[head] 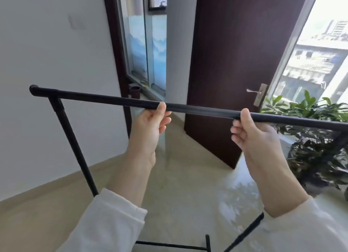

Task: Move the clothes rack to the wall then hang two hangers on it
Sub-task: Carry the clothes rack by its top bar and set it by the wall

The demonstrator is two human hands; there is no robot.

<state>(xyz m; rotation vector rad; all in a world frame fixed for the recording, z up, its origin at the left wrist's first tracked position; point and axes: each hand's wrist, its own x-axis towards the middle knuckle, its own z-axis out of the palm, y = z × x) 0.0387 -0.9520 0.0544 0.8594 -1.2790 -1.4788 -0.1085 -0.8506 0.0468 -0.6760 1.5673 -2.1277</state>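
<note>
A black metal clothes rack (105, 98) stands in front of me, its top bar running from upper left to the right edge of the view. My left hand (148, 127) grips the bar near its middle from below, thumb over the top. My right hand (250, 131) grips the same bar further right. The rack's left upright slants down behind my left sleeve, and base bars show near the bottom edge. No hangers are in view.
A white wall (47, 63) is on the left. A dark brown door (235, 63) stands open ahead, beside a glass partition. Potted green plants (316, 138) sit at the right by a large window. The floor (178, 176) is glossy beige tile.
</note>
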